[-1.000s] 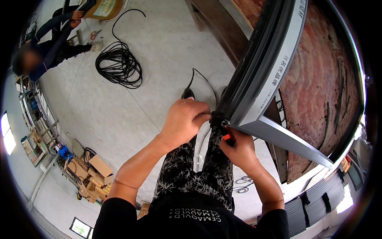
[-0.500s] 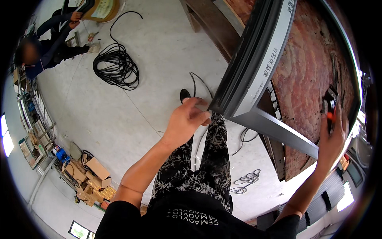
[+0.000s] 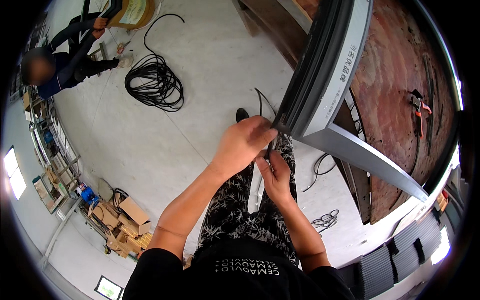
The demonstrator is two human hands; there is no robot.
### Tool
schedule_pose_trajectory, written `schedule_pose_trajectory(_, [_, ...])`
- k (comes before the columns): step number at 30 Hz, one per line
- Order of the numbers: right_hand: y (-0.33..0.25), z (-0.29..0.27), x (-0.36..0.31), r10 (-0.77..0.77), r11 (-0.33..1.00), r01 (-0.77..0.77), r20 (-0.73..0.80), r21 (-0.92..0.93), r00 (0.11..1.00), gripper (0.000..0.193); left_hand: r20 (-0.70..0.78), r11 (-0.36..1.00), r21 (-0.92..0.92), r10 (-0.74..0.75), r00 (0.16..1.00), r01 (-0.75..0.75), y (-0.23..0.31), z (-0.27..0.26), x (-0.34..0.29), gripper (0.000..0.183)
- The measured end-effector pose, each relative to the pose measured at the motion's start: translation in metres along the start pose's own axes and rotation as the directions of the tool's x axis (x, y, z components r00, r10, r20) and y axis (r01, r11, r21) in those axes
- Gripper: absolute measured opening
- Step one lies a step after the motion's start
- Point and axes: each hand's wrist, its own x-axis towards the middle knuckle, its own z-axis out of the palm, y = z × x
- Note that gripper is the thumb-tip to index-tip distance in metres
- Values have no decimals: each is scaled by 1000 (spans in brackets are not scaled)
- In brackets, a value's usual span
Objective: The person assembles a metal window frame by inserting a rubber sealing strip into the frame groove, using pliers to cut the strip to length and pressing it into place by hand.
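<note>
A grey metal frame (image 3: 336, 97) with black channels along one side lies over the table, its corner jutting toward me. By that corner my left hand (image 3: 242, 145) is closed, thumb and fingers pinching a thin black rubber strip (image 3: 270, 148). Just below it, my right hand (image 3: 276, 176) grips the same strip between thumb and fingers. The strip's far part is hidden behind my left hand and the corner. Orange-handled cutting pliers (image 3: 419, 111) rest on the reddish wooden tabletop (image 3: 387, 65), away from both hands.
Coiled black cord (image 3: 154, 82) lies on the pale floor, with a smaller loop (image 3: 326, 220) by my right forearm. Cardboard boxes (image 3: 134, 214) stand at lower left. At upper left another person (image 3: 75, 65) holds a dark frame piece beside a yellow round container (image 3: 131, 14).
My right hand has left the pliers on the tabletop and moved left to the black strip below the frame corner. My left hand stays by the corner.
</note>
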Motion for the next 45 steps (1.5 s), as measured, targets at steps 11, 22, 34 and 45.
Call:
schedule_pose_trajectory(11, [-14,-2,-7,248,718,-368,277,591,928,37,-19,998,-69,7,1000,-8,2,8,36,21])
schedule_pose_trajectory(22, [-23,-13,-14,353,877,-352,59,327,934,32,50,999,6,49,998,-49,3,2,32,19])
schedule_pose_trajectory(34, [-68,-44,8,-493,564,227,-104,-794,864,24,220,876,-447,-90,971,182,-13,-14,12,26])
schedule_pose_trajectory(45, [-61,-63,12,-531,591,334,-42,-734,846,29,-113,888,-455,-126,986,61,-35,38,0,21])
